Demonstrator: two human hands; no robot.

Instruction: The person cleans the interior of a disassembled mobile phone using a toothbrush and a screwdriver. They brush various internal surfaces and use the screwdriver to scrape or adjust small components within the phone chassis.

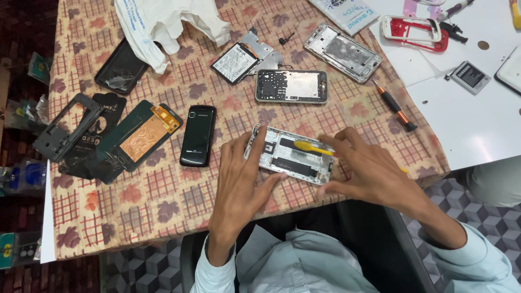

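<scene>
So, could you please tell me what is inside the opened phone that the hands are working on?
Inside the opened phone show dark parts in a silver frame, with a yellow pry tool lying across them. The left hand and right hand cover its edges, so those areas cannot be seen.

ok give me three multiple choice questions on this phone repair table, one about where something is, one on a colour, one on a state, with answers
1. Where does the orange-handled screwdriver lie?
A. right of the opened phones, near the white board
B. under the plastic bag
C. in the left hand

2. What colour is the pry tool in the right hand?
A. red
B. yellow
C. green

3. What state is the phone under the hands in?
A. sealed, screen lit
B. wrapped in a bag
C. opened, insides showing

Answers:
1 A, it rests on the tablecloth by the board's edge.
2 B, its yellow tip lies across the phone.
3 C, the left hand steadies a bare frame with its inner parts exposed.
</scene>
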